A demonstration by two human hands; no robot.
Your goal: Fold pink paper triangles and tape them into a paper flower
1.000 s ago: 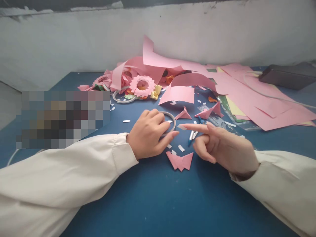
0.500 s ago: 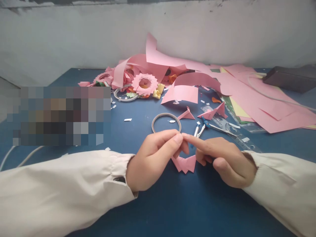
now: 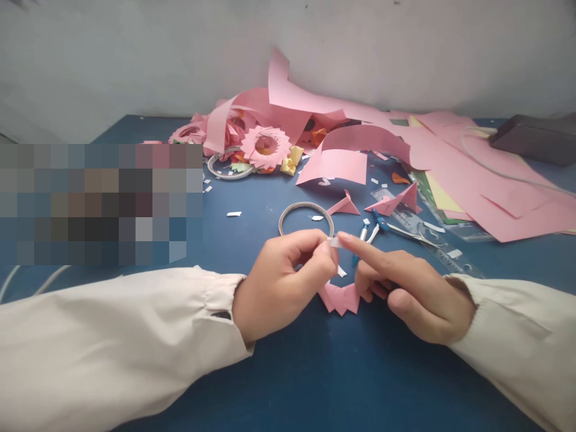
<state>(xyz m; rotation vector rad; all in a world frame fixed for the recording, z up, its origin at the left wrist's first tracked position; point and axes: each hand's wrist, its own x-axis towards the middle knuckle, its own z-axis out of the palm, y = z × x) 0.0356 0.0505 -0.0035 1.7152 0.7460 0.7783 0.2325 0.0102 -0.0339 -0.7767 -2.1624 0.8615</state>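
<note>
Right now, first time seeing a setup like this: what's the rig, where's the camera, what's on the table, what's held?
No machine: a person works bare-handed. Every picture comes from one head-worn camera looking forward and down. The left hand pinches a small white strip; the right hand points its index finger at the strip's other end. On the blue table lie a ring, a folded pink piece, a clear ruler and pink sheets. Pixelation hides an area at picture left.

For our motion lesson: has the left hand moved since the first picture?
Yes: the left hand moved toward the person, away from the frontmost pink paper wreath.
</note>
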